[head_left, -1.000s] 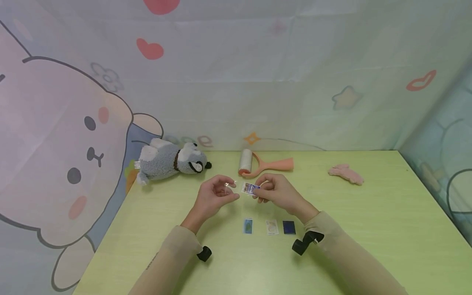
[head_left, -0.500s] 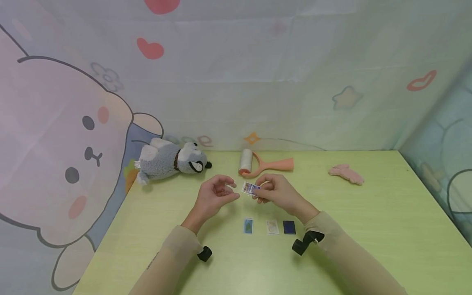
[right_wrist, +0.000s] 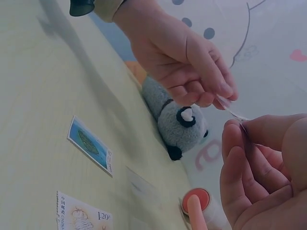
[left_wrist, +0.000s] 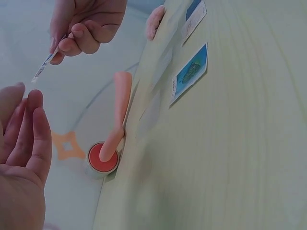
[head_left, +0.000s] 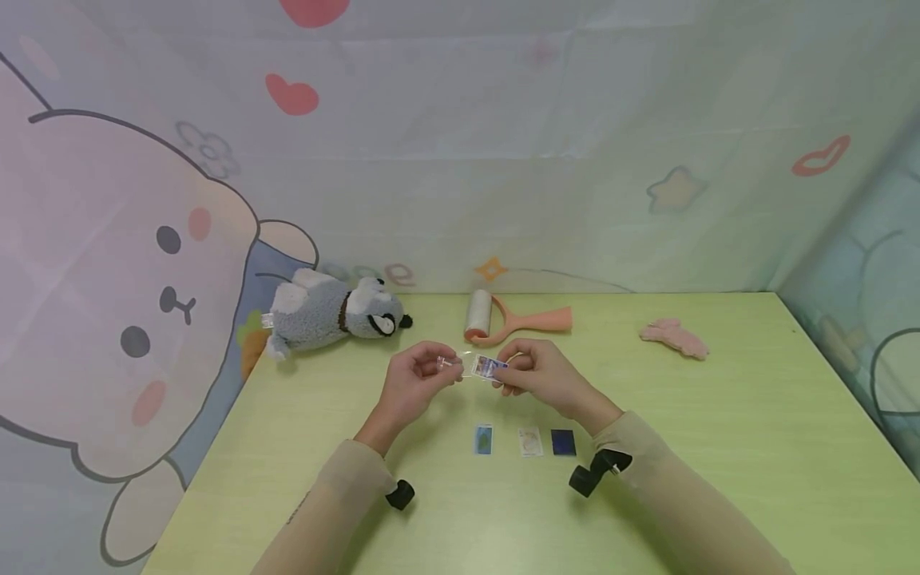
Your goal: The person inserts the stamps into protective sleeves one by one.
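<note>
My right hand (head_left: 542, 377) pinches a small purple-and-white postage stamp (head_left: 485, 367) between thumb and fingers, above the table. Clear film, seemingly a plastic sleeve (head_left: 467, 363), runs from the stamp to my left hand (head_left: 415, 380). My left thumb and fingertips pinch its other end, as the right wrist view also shows. Whether the stamp lies inside the sleeve I cannot tell. Below the hands lie a blue stamp with a green figure (head_left: 484, 440), a cream stamp (head_left: 530, 442) marked 1.20 in the right wrist view, and a dark blue square (head_left: 564, 443).
Behind the hands lies a lint roller (head_left: 480, 316) with an orange handle. A grey-and-white plush dog (head_left: 323, 313) is at the back left, a pink fuzzy item (head_left: 676, 339) at the right. Faint pale rectangles (left_wrist: 149, 115) show on the table in the left wrist view.
Half a second ago my left thumb and fingers stood apart; now they have closed on the clear sleeve, which shows stretched towards the stamp. My right hand has stayed in place.
</note>
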Demonstrator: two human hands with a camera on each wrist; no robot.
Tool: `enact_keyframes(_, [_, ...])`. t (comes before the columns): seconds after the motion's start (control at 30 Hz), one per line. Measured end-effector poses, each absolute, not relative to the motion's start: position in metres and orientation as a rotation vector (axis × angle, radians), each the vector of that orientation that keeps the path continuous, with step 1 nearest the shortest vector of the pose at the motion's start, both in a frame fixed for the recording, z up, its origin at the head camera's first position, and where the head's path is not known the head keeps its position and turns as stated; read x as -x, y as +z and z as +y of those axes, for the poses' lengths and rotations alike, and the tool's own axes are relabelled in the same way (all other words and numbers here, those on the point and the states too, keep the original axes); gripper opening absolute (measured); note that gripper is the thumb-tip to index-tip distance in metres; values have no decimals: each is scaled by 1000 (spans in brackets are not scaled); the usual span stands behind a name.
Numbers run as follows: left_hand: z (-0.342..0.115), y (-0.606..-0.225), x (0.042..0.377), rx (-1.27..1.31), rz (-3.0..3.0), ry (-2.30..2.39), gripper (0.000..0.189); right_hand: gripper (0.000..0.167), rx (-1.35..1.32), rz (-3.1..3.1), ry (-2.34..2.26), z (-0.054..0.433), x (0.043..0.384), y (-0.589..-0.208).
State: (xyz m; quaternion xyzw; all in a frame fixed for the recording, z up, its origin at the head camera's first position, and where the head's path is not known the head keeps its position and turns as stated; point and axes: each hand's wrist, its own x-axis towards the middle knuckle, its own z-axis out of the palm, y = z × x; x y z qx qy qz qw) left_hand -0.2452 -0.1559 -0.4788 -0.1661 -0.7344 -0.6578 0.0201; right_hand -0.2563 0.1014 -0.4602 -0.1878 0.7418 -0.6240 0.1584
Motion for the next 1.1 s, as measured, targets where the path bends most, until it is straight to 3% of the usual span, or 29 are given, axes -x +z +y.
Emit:
enact_keyframes(0.3, [-156,-479,246,560,-2242,-2108,33,21,554,2138,-1766,102,257,-461])
enact_keyframes(1.1, [-153,-477,243,562,-2274,-2089,26,18,562,2144,-1735,104,256,-461])
